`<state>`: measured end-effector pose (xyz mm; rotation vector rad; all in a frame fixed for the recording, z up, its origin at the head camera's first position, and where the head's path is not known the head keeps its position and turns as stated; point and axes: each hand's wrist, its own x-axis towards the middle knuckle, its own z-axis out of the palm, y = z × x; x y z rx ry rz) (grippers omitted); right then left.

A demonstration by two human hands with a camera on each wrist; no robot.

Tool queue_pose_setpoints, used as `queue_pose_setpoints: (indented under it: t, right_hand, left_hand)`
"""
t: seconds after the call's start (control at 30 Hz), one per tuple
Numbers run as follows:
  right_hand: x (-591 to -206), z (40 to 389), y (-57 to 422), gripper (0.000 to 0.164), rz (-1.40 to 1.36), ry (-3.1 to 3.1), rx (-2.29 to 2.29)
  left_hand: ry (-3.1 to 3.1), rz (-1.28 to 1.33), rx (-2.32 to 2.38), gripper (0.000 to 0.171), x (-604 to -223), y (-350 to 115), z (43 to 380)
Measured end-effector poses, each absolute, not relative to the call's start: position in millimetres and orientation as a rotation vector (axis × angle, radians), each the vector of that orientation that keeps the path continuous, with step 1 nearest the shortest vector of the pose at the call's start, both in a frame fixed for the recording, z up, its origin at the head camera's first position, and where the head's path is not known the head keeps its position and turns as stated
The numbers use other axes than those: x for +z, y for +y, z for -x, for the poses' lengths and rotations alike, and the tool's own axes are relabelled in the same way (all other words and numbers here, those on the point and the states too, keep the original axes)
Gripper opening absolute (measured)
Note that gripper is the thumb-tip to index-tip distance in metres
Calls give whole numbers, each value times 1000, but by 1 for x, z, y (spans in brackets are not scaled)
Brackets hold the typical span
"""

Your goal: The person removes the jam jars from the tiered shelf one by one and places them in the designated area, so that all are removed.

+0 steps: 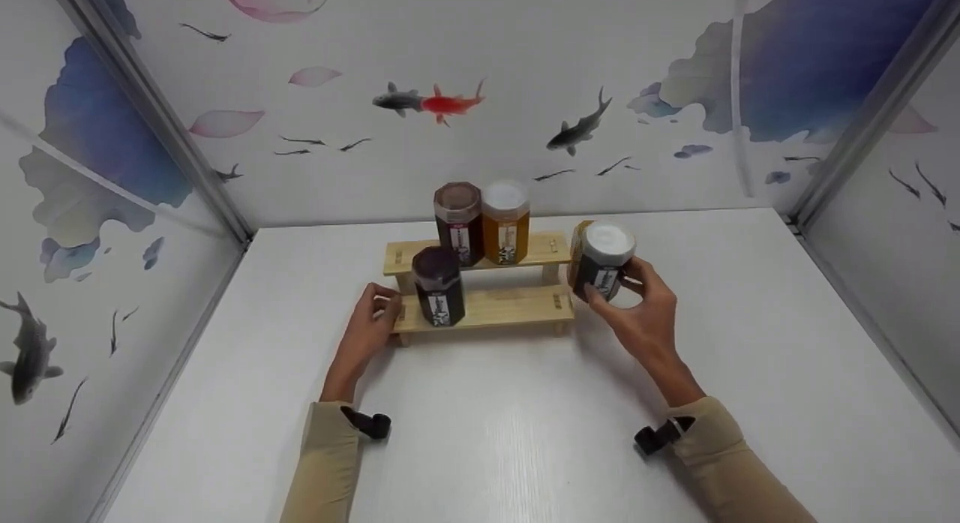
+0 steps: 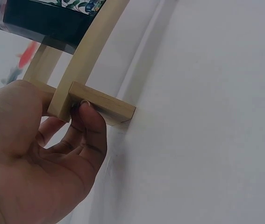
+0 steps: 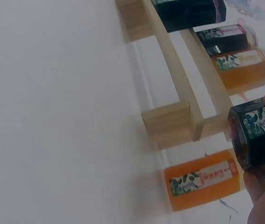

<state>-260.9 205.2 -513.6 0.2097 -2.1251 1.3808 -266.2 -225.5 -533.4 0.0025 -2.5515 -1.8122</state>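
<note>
Hands (image 1: 370, 317) (image 1: 643, 311) apart, gripping rack (image 1: 510, 305) and jar (image 1: 598, 274).

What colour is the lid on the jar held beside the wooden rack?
White; the lid shows best in the head view.

The pale two-tier wooden rack (image 1: 510, 305) looks smooth and matt, the dark faceted jar at right (image 1: 600, 274) glossy glass or plastic, the broad white desk (image 1: 480, 418) faintly glossy, the beige sleeves (image 1: 324, 459) matt cloth.
</note>
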Motion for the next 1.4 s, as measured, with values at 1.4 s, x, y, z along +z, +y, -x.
queue_pose_setpoints:
  t: [1.4]
  right_hand:
    - [-533, 317, 280, 81, 36, -2724, 1336]
  left_hand:
    - [-2582, -28, -1796, 27, -534, -225, 265]
